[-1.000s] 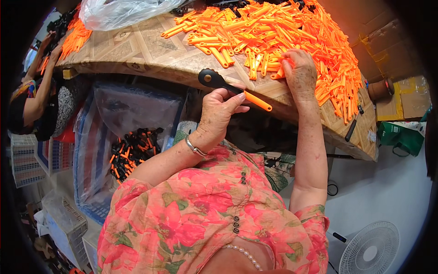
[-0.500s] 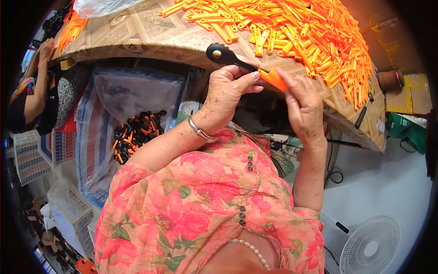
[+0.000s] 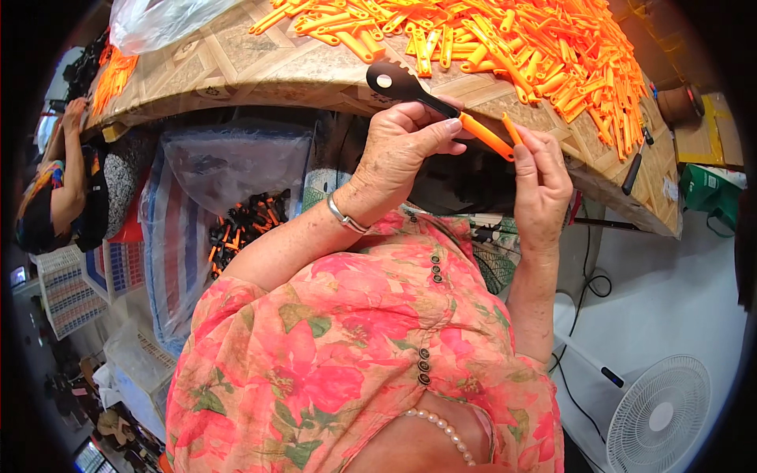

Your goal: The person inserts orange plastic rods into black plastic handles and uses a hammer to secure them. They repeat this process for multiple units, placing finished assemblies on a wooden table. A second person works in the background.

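My left hand (image 3: 394,154) is closed around the neck of a black pasta server (image 3: 398,83), whose toothed, holed head points up and left. From its other end runs an orange handle piece (image 3: 487,136), slanting down to the right. My right hand (image 3: 542,183) pinches a second slim orange piece (image 3: 512,129) between thumb and fingers. That piece stands nearly upright close to the handle's tip; whether the two touch, I cannot tell. Beyond both hands, a big pile of orange handle pieces (image 3: 505,47) covers the far part of the table (image 3: 260,67).
Below the table's edge at left, a striped, plastic-lined bin (image 3: 169,236) holds black-and-orange utensils (image 3: 251,225). A person's arm (image 3: 69,173) shows at far left. A black rod (image 3: 632,173) lies at the table's right edge. A white fan (image 3: 661,416) stands lower right.
My right hand has drawn back to the right from the server's handle, and the slim orange piece in it now shows separately. My left hand keeps its hold on the server.
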Tool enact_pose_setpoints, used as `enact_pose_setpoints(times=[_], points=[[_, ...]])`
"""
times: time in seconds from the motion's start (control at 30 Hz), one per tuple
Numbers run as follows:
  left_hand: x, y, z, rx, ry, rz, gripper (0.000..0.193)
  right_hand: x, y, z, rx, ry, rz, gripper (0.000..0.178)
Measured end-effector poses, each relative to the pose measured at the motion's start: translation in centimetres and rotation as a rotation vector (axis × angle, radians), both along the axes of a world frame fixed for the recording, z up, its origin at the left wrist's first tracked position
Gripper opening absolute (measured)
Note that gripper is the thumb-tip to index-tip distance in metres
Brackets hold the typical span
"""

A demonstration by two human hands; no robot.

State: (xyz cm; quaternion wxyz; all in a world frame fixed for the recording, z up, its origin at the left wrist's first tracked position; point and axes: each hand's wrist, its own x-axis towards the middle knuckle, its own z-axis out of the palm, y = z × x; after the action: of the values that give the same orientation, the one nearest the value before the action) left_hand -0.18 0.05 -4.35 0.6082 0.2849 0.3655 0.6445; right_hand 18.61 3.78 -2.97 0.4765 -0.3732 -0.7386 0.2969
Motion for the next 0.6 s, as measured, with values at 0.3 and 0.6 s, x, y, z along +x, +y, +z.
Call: enact_pose_setpoints(times=[0.3, 0.6], points=[[-0.2, 1.1, 0.5, 0.21, 0.31, -0.099, 0.026, -1.3, -0.2, 0.3, -0.307, 0.075, 0.063, 0.018], [0.1, 0.7, 1.6, 0.048, -0.12, -0.233, 0.027, -0.9, 0.7, -0.5, 0.61, -0.232, -0.131, 0.033]])
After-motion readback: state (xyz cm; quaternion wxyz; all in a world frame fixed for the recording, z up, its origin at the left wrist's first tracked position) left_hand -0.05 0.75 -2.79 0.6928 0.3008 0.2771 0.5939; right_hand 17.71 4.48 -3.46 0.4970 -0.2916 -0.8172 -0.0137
